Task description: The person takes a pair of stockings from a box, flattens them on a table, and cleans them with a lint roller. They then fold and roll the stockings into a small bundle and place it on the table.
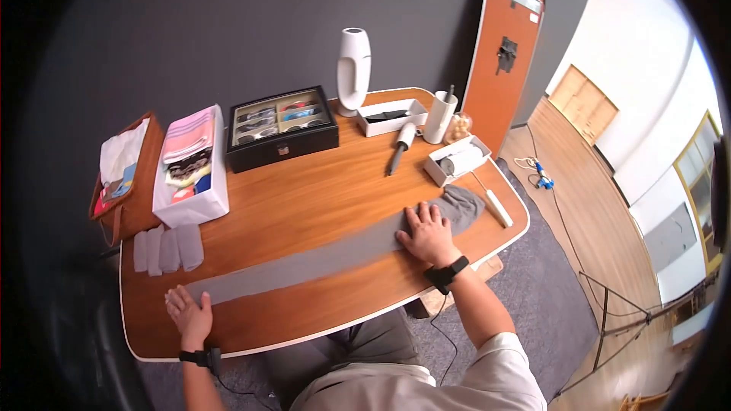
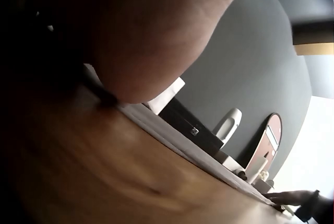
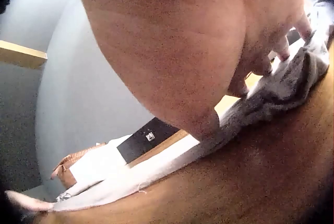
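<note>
A long, narrow strip of grey cloth stretches across the table, lying flat for most of its length. Its far right end is bunched and wrinkled. My left hand rests at the strip's left end with fingers extended. Toward the bunched part, my right hand presses down on the cloth with its fingers spread. In the right wrist view the fingertips of the right hand meet the wrinkled grey cloth. Beside the left hand, several folded grey cloth bundles sit in a row.
Along the back stand a brown basket, a white bin of folded cloths, a black glasses case and a white face-shaped vase. At right are white trays, a round brush and a white-handled stick.
</note>
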Motion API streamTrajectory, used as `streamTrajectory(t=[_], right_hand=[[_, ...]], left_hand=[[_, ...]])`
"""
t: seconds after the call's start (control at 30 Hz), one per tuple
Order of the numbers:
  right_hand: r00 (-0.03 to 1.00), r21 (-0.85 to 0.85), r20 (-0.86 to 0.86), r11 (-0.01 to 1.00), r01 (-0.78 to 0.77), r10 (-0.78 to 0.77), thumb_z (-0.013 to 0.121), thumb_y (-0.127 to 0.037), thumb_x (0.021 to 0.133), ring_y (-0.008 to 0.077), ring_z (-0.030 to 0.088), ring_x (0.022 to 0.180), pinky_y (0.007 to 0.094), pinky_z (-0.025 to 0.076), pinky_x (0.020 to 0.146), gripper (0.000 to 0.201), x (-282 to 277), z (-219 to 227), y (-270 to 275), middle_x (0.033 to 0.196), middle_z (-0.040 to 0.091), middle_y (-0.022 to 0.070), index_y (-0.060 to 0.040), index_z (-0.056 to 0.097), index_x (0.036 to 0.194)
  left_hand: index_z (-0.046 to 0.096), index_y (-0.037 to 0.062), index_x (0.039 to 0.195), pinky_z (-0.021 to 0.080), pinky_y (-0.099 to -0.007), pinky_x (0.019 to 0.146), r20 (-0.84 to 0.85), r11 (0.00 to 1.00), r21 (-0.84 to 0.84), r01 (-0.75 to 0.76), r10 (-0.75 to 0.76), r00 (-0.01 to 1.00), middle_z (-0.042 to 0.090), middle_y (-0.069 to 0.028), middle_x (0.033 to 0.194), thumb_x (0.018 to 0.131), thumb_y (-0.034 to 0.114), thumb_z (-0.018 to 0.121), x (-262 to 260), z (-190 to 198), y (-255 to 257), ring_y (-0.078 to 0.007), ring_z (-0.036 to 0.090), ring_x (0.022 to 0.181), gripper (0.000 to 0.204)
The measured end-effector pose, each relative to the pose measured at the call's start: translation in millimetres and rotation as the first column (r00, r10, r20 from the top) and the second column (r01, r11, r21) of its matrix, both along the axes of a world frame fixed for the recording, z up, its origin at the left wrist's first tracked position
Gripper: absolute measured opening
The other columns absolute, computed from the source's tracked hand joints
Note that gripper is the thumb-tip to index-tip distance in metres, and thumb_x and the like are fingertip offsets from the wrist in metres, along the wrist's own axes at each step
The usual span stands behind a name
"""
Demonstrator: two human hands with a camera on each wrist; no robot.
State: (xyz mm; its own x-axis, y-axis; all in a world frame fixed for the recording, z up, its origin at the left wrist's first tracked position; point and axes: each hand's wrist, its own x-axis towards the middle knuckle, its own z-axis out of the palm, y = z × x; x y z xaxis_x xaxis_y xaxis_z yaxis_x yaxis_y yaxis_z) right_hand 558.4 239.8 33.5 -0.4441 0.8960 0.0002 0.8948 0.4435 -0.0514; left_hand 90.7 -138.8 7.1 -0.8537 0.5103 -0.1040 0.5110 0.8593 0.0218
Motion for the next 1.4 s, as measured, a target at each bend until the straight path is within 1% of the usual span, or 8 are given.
streamTrajectory(t=[0.23, 0.77, 0.87, 1.0, 1.1, 1.17, 1.37, 1.4], right_hand=[[0.998, 0.054, -0.046, 0.998, 0.04, -0.038, 0.06, -0.061, 0.105, 0.0496, 0.033, 0.162, 0.0712, 0.03, 0.125, 0.078, 9, 0, 4, 0.177, 0.036, 0.024, -0.0175, 0.046, 0.168], [0.986, 0.049, -0.086, 0.988, 0.144, -0.14, 0.071, -0.05, 0.1, 0.0438, 0.049, 0.152, 0.0617, 0.041, 0.122, 0.062, 83, 17, 56, 0.165, 0.054, 0.0206, -0.0135, 0.065, 0.15], [0.906, 0.452, -0.418, 0.881, 0.142, 0.068, 0.078, -0.022, 0.095, 0.0443, 0.071, 0.116, 0.0495, 0.057, 0.102, 0.042, 111, -3, 83, 0.126, 0.074, 0.0212, -0.0053, 0.073, 0.133], [0.951, 0.584, -0.299, 0.773, 0.247, -0.077, 0.069, -0.017, 0.094, 0.04, 0.068, 0.095, 0.0526, 0.053, 0.082, 0.027, 156, -9, 117, 0.104, 0.072, 0.0208, -0.0022, 0.073, 0.116], [0.982, 0.407, -0.036, 0.895, 0.184, -0.185, 0.059, -0.025, 0.105, 0.0403, 0.07, 0.096, 0.0522, 0.056, 0.087, 0.03, 205, -41, 159, 0.106, 0.075, 0.0197, -0.0018, 0.073, 0.118], [0.947, 0.322, -0.136, 0.891, 0.321, -0.292, 0.052, -0.026, 0.11, 0.044, 0.072, 0.108, 0.0532, 0.058, 0.094, 0.031, 211, -50, 181, 0.118, 0.075, 0.0221, -0.005, 0.072, 0.12], [0.877, 0.121, -0.427, 0.947, 0.297, -0.221, 0.058, -0.02, 0.106, 0.0531, 0.071, 0.092, 0.0585, 0.055, 0.086, 0.029, 218, -39, 188, 0.099, 0.074, 0.0345, 0.0072, 0.069, 0.108], [0.9, 0.151, -0.384, 0.947, 0.282, -0.207, 0.058, -0.014, 0.105, 0.0479, 0.067, 0.088, 0.0532, 0.053, 0.085, 0.024, 220, -34, 186, 0.099, 0.072, 0.0332, 0.0081, 0.065, 0.112]], left_hand=[[0.019, 0.006, 0.177, 0.017, -0.0642, 0.135, 0.126, 0.998, -0.038, -0.054, 0.058, 0.99, 0.014, -0.0261, 0.184, 0.108, 0.061, 0.054, -18, 17, -12, -0.0528, 0.012, 0.168, 0.095], [0.034, 0.005, 0.173, 0.018, -0.0633, 0.134, 0.056, 0.995, 0.083, 0.062, -0.066, 0.996, 0.023, -0.0327, 0.179, 0.103, 0.053, 0.065, 30, 8, 7, -0.0547, 0.02, 0.165, 0.091], [0.037, 0.0055, 0.172, 0.021, -0.0619, 0.134, 0.075, 0.991, 0.113, 0.072, -0.081, 0.994, 0.025, -0.0313, 0.179, 0.103, 0.054, 0.066, 43, 27, 16, -0.0526, 0.019, 0.166, 0.089], [0.057, 0.0018, 0.154, 0.04, -0.0638, 0.12, -0.303, 0.919, 0.337, 0.202, -0.097, 0.948, 0.05, -0.0298, 0.164, 0.094, 0.047, 0.076, 17, -6, 8, -0.0489, 0.047, 0.151, 0.077], [0.062, 0.0052, 0.148, 0.043, -0.0596, 0.117, -0.13, 0.94, 0.338, -0.041, 0.09, 0.987, 0.058, -0.021, 0.157, 0.101, 0.042, 0.068, 10, 25, 3, -0.0414, 0.053, 0.146, 0.06], [0.06, 0.0029, 0.151, 0.037, -0.0574, 0.124, 0.035, 0.917, 0.363, -0.165, 0.164, 0.986, 0.053, -0.022, 0.164, 0.102, 0.041, 0.066, -3, 29, -5, -0.0414, 0.047, 0.153, 0.062], [0.039, -0.0015, 0.169, 0.016, -0.0567, 0.137, 0.298, 0.894, 0.366, -0.257, 0.149, 0.943, 0.025, -0.0269, 0.181, 0.102, 0.046, 0.062, -49, 1, -19, -0.0449, 0.017, 0.17, 0.085], [0.037, -0.0016, 0.17, 0.014, -0.0565, 0.137, 0.331, 0.887, 0.38, -0.261, 0.133, 0.934, 0.023, -0.027, 0.182, 0.102, 0.048, 0.063, -53, -1, -20, -0.0449, 0.015, 0.17, 0.088]])
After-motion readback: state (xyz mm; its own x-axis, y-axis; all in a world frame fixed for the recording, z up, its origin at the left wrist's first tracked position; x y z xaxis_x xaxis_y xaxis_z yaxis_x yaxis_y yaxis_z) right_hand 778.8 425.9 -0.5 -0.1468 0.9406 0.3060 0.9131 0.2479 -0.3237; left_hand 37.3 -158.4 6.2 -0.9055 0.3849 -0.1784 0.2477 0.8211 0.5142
